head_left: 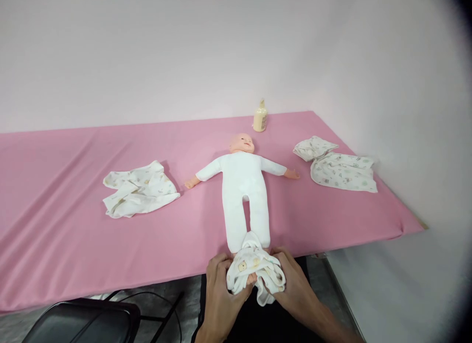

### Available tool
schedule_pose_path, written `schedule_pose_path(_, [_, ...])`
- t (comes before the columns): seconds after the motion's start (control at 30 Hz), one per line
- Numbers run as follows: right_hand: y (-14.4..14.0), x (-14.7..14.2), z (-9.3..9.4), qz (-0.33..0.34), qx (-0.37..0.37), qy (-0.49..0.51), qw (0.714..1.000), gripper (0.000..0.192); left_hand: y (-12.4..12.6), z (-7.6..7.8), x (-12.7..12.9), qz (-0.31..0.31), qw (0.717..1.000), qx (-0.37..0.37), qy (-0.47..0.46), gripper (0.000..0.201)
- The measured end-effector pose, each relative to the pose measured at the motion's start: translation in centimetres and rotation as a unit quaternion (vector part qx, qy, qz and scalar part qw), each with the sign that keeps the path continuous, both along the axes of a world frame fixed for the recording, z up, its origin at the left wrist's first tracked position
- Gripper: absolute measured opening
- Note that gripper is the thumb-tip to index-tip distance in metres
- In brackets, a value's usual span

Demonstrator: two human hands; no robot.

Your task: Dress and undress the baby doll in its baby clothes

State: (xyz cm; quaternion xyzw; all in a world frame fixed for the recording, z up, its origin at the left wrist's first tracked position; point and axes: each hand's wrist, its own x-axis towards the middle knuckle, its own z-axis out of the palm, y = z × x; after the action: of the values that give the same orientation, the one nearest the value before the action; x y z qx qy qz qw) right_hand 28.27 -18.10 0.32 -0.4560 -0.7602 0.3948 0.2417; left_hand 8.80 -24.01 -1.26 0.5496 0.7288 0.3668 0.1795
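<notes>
A baby doll (245, 173) with a white cloth body lies on its back, arms spread and feet toward me. Bunched around its feet is a white printed baby garment (250, 264), probably pants, though its crumpled shape hides the cut. My left hand (221, 289) is closed on the garment's left side, by one of the doll's feet. On the opposite side my right hand (291, 284) grips the cloth, thumb and fingers wrapped on its edge. Bare toes poke out between the folds near my left thumb; the other foot is mostly covered.
Pink cloth covers the table (191, 225). A white printed garment (142, 190) lies at left, and another printed cloth (342, 171) at right. Behind the doll's head stands a cream pump bottle (260, 118). A black chair (84, 321) is below the table's front edge.
</notes>
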Motion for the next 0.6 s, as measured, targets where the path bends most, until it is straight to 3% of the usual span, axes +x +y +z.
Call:
schedule_pose_path(0.2, [-0.9, -0.1, 0.2, -0.043, -0.048, -0.044, 0.997, 0.019, -1.0, 0.6, 0.7, -0.003, 0.985, -0.110, -0.133, 0.047])
schedule_pose_path(0.4, [-1.1, -0.3, 0.8, -0.085, -0.164, 0.054, 0.981, 0.025, -1.4, 0.4, 1.6, 0.043, 0.990, 0.006, -0.132, 0.040])
schedule_pose_path(0.6, [-1.6, -0.1, 0.2, -0.092, -0.121, 0.054, 0.987, 0.029, -1.3, 1.6, 3.0, 0.090, 0.955, -0.048, -0.279, 0.047])
